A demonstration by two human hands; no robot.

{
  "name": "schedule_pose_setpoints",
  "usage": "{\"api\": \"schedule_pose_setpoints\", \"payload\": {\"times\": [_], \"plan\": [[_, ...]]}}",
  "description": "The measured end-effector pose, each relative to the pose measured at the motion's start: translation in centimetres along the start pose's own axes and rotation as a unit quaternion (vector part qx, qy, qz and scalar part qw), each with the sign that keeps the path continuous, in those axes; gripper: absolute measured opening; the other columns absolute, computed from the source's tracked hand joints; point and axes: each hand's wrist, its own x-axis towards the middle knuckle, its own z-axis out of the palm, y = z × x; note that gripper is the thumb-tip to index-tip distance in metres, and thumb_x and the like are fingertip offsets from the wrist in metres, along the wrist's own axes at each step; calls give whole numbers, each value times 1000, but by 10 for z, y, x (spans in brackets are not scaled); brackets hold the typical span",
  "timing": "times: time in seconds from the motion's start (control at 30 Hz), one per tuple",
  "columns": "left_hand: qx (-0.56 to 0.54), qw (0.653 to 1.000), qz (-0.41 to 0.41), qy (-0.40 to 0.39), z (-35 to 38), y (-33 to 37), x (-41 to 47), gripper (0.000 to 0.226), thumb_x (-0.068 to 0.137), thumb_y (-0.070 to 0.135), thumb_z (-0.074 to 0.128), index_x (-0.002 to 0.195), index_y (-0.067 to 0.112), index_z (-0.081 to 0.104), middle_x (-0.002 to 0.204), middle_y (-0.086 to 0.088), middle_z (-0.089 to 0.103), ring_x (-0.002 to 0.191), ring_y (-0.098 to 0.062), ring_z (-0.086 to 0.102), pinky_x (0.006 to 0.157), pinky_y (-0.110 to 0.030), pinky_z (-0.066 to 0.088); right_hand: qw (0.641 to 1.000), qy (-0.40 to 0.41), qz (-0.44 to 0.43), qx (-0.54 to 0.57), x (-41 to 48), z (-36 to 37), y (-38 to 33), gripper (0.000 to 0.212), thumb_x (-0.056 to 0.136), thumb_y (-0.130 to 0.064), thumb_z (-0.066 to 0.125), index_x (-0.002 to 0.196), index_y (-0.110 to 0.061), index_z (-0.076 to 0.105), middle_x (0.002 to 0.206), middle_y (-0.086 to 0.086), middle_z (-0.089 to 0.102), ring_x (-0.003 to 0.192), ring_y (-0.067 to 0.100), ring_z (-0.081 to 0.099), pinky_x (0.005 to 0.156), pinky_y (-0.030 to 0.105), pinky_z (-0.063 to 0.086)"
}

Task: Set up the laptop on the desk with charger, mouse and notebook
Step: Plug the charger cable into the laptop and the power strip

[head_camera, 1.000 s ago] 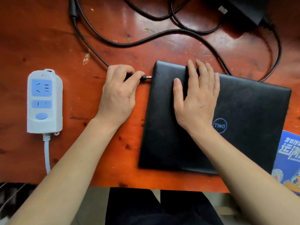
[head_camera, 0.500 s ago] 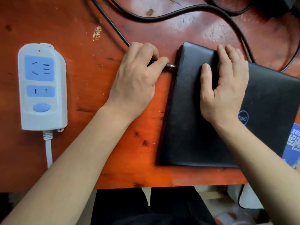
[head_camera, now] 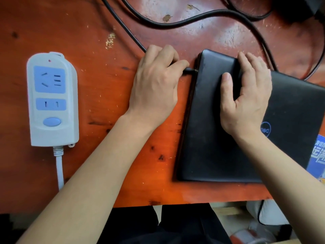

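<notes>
Closed black laptop (head_camera: 246, 124) lies flat on the worn red wooden table (head_camera: 105, 23). Right hand (head_camera: 246, 99) presses spread on its lid, likely bracing it, while left hand (head_camera: 156, 85) pinches the black charger plug (head_camera: 189, 70) at the laptop's left edge.

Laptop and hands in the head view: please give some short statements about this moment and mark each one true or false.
1. The laptop is open. False: its lid is closed.
2. The left hand holds the charger plug at the laptop's left edge. True.
3. The right hand rests on the laptop lid. True.
4. A plug sits in the white power strip. False: both its sockets are free.
5. The power strip lies right of the laptop. False: it lies left of it.
</notes>
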Motion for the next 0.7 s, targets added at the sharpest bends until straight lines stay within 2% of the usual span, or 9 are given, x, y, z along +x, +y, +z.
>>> {"api": "schedule_pose_setpoints", "payload": {"times": [0.3, 0.5, 0.7], "plan": [[-16, 999, -23, 18, 2, 1, -2, 19, 94, 5, 61, 108, 4, 74, 94, -13, 63, 91, -32, 54, 80, -38, 47, 1000, 1, -9, 6, 0, -1, 2, 50, 103, -34, 48, 143, -5, 52, 145, 14, 52, 141, 32, 42, 118, 50, 29], [-39, 999, -16, -3, 0, -3, 4, 21, 92, 12, 64, 110, 11, 75, 95, -7, 64, 93, -29, 55, 80, -37, 47, 1000, -5, -3, 8, 0, 1, 5, 50, 103, -35, 48, 144, -7, 51, 147, 13, 50, 142, 32, 40, 118, 53, 27], [-42, 999, 0, -12, -2, -2, 13, 20, 91, 9, 65, 107, 10, 77, 92, -5, 68, 93, -30, 57, 79, -37, 48, 1000, -20, -1, 3, 1, -2, 3, 52, 103, -35, 47, 145, -6, 49, 149, 13, 48, 144, 33, 38, 119, 53, 25]]}}
